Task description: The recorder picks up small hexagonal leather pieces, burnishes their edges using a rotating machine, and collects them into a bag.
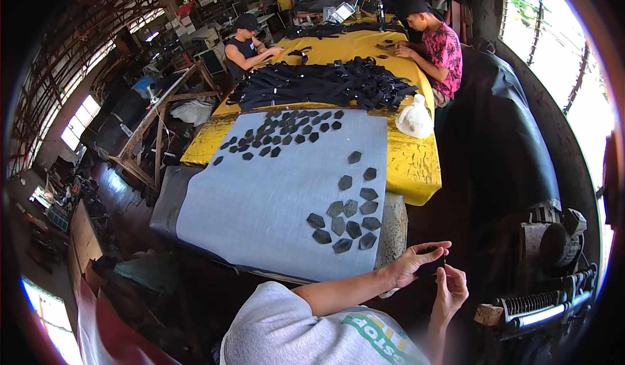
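Observation:
Just off the near right corner of the table, both my hands hold one small dark piece (428,268). It looks like the pieces on the sheet, but its outline is partly covered. My left hand (411,263) grips it between thumb and fingers, while my right hand (450,288) pinches its lower right edge. Nearest to them, a group of dark five-sided pieces (352,229) lies flat on a pale grey sheet (260,199). More such pieces (286,127) are spread and partly overlapping at the sheet's far left.
Beyond the sheet, black straps (312,82) are heaped on a yellow-covered table (413,169), beside a translucent white container (415,119). A person works on each side (244,51) (439,49). Machinery (547,306) stands at my right; a wooden frame (159,117) stands left.

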